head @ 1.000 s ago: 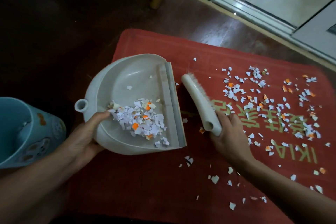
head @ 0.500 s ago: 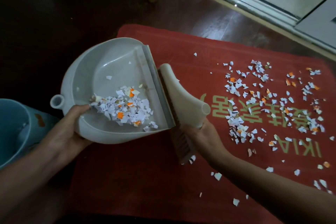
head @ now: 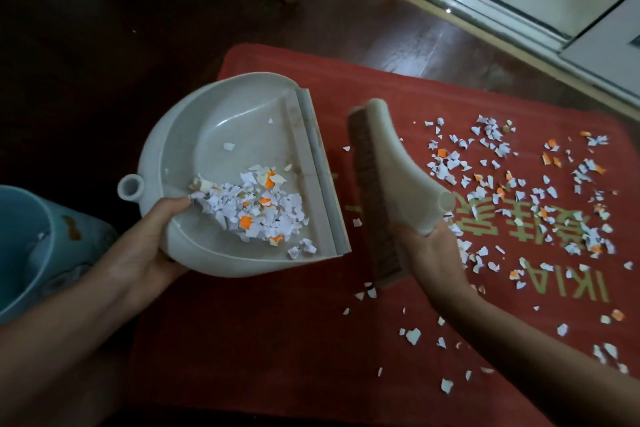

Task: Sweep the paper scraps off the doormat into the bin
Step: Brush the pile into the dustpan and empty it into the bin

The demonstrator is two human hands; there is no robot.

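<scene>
Over the doormat [head: 263,350], left hand [head: 145,250] clasps the scrap-filled dustpan [head: 214,135], right hand [head: 433,253] clasps the brush [head: 391,166].

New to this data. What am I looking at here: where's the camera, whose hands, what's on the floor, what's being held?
There is no robot here, only a person's two bare hands. One wide-angle camera worn on the head looks forward and down, so the arms come in from the bottom edge.

On the dark floor lies a red doormat, strewn on its right side with white and orange paper scraps. A blue bin stands at the left edge.

The left hand grips the rim of a pale dustpan, which already holds a pile of scraps. The right hand holds a pale brush by its handle, bristles facing the pan, with a gap between them.
</scene>
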